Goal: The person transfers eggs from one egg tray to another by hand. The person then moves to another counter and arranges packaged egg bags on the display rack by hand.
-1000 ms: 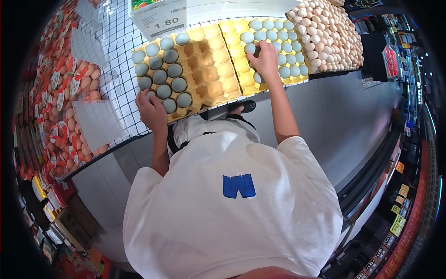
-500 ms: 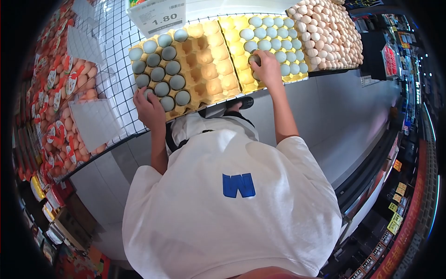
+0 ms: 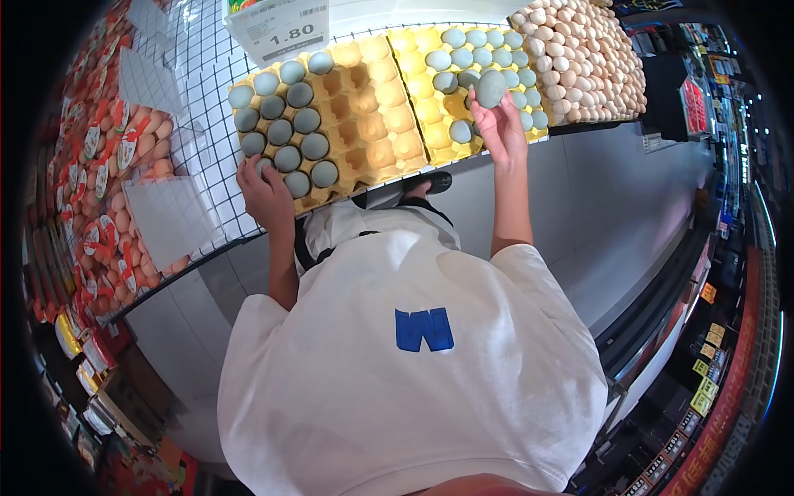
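A pale blue-green egg (image 3: pixel 491 88) is held up in the fingers of my right hand (image 3: pixel 501 132), above the right yellow egg tray (image 3: pixel 416 62). Beneath and around that hand, rows of similar eggs (image 3: pixel 502 57) sit in the tray. My left hand (image 3: pixel 266 197) is at the front left corner of the left yellow egg tray (image 3: pixel 376 124), fingers curled at its edge around a corner egg (image 3: pixel 263 164), which they partly hide. Three columns of blue-green eggs (image 3: pixel 279 131) fill this tray's left side; its right-hand cups are bare.
Brown eggs (image 3: pixel 571 62) are piled at the far right. A price sign (image 3: pixel 289 35) reading 1.80 stands behind the left tray. Packaged eggs (image 3: pixel 124 223) lie at left, beside a white grid surface (image 3: pixel 203 107). Grey floor (image 3: pixel 595 182) shows at the right.
My right hand has lifted the egg out of the right tray and moved right with it, turning palm up. A cup there now shows bare. My left hand has stayed in place.
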Demonstrator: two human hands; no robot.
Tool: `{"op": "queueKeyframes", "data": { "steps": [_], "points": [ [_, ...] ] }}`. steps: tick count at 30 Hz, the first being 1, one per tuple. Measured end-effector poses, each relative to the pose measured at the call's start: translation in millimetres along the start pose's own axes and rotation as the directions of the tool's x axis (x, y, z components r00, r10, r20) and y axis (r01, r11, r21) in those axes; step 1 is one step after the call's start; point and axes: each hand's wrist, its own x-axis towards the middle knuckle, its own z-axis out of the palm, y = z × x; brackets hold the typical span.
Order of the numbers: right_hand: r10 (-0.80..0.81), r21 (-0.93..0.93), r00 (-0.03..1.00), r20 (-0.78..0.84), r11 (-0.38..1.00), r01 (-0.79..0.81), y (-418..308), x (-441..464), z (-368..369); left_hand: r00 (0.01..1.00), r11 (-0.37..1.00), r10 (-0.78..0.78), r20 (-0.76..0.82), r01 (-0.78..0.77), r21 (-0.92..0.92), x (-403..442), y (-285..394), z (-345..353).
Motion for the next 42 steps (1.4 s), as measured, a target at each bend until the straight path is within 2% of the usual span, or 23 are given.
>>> {"op": "queueKeyframes", "data": {
  "steps": [4,6,7,9,13,15,19,21,22,23,24,25,26,27,28,29,31,38,41,42],
  "points": [
    [-0.045,-0.046,0.999,0.017,0.998,0.045,-2.2,-1.5,12.1,1.000,1.000,-0.011,0.000,0.011,-0.006,0.5,2.2,0.0],
    [-0.050,-0.181,0.998,0.027,0.982,0.055,-3.3,0.7,8.0,1.000,1.000,-0.017,-0.003,0.017,-0.006,0.6,1.5,0.4],
    [-0.052,-0.180,0.998,0.027,0.982,0.056,-4.0,-0.2,8.0,1.000,1.000,-0.010,0.000,0.010,-0.001,0.8,0.7,0.7],
    [-0.063,-0.341,0.998,-0.032,0.939,0.048,-5.4,-2.0,8.9,1.000,1.000,-0.003,0.002,0.003,0.003,1.2,0.9,0.5],
    [-0.064,-0.342,0.997,-0.037,0.938,0.047,-4.7,-2.4,7.6,1.000,1.000,-0.017,-0.004,0.017,-0.001,0.4,1.6,0.6],
    [-0.050,-0.239,0.999,-0.008,0.970,0.047,-3.9,-2.5,9.0,1.000,1.000,-0.022,-0.013,0.022,-0.002,0.4,1.0,1.4],
    [-0.034,-0.167,0.999,0.019,0.985,0.037,-1.9,-1.6,12.0,1.000,1.000,-0.010,-0.015,0.010,-0.003,0.4,0.3,1.9],
    [-0.062,-0.346,0.997,-0.035,0.937,0.046,-1.7,-0.2,15.1,1.000,1.000,-0.013,-0.014,0.013,-0.001,0.6,0.0,1.5],
    [-0.061,-0.347,0.998,-0.035,0.937,0.045,1.3,1.7,12.4,1.000,1.000,-0.006,-0.007,0.006,-0.002,0.7,-0.1,1.1],
    [-0.166,-0.587,0.986,-0.014,0.799,0.126,5.6,4.6,7.1,1.000,1.000,0.001,0.000,-0.001,-0.003,0.6,-0.2,0.9],
    [-0.260,-0.782,0.965,0.035,0.595,0.189,7.7,6.1,6.0,1.000,1.000,0.001,0.001,-0.001,-0.003,0.7,-0.1,1.0],
    [-0.260,-0.782,0.965,0.035,0.595,0.188,7.5,5.8,4.3,1.000,1.000,0.006,-0.002,-0.006,-0.004,0.7,-0.3,1.1],
    [-0.290,-0.954,0.948,0.133,0.221,0.201,6.8,5.3,2.6,1.000,1.000,0.010,-0.005,-0.010,-0.004,0.8,-0.6,1.1],
    [-0.277,-0.964,0.932,0.235,-0.190,0.187,6.4,5.4,2.1,1.000,1.000,0.009,-0.006,-0.009,-0.004,1.0,-0.6,1.3],
    [-0.264,-0.938,0.923,0.281,-0.278,0.207,8.5,7.4,0.3,1.000,1.000,0.012,-0.008,-0.012,-0.004,1.0,-0.6,1.4],
    [-0.260,-0.938,0.923,0.282,-0.278,0.208,10.0,7.8,-0.8,1.000,1.000,0.015,-0.009,-0.015,-0.004,0.6,-0.6,1.3],
    [-0.193,-0.874,0.915,0.355,-0.417,0.251,12.7,6.9,2.8,1.000,1.000,0.013,-0.010,-0.014,-0.008,0.3,0.7,0.4],
    [-0.105,-0.847,0.924,0.368,-0.448,0.287,9.3,9.8,4.9,1.000,1.000,0.015,-0.016,-0.015,0.002,0.7,-0.9,1.5],
    [-0.144,-0.881,0.925,0.351,-0.385,0.274,4.6,3.4,7.0,1.000,1.000,0.007,-0.020,-0.007,-0.005,0.4,-0.2,1.3],
    [-0.153,-0.906,0.947,0.283,-0.367,0.211,2.5,-1.7,9.5,1.000,1.000,0.004,-0.020,-0.004,-0.005,0.5,-0.1,1.0]
  ]
}}
